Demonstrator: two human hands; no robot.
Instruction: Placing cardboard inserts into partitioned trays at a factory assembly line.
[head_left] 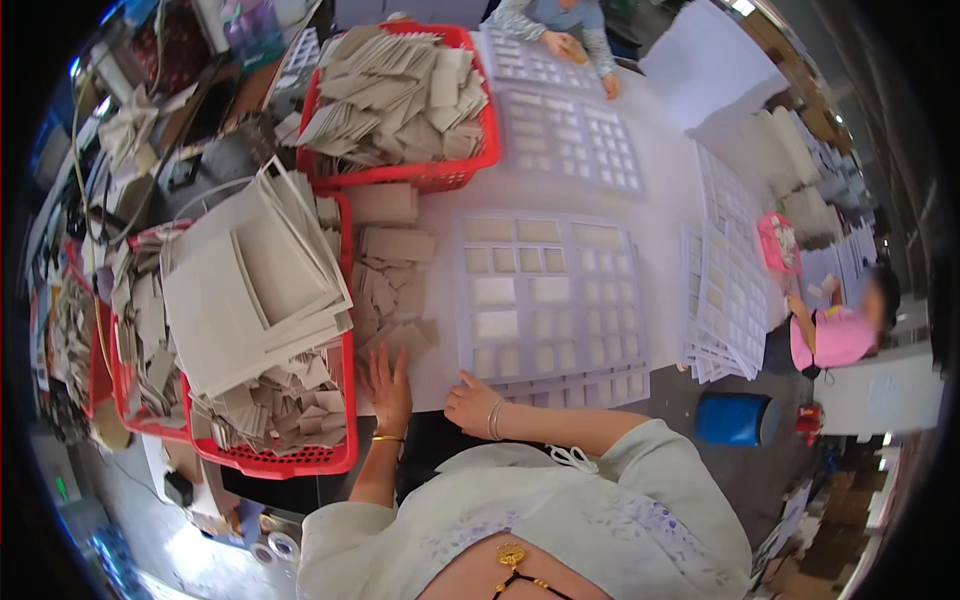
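Red basket (pixel 270 462) of grey offcuts stands at far left. The left hand (pixel 385 385) lies flat, fingers spread, on loose cardboard pieces (pixel 392 290) stretching away from it. The right hand (pixel 472 403), loosely curled and holding nothing, touches the near edge of the die-cut sheet (pixel 545 295), just right.

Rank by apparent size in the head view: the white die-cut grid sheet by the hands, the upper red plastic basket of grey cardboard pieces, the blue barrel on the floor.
1. White die-cut grid sheet
2. Upper red plastic basket, slightly smaller
3. Blue barrel
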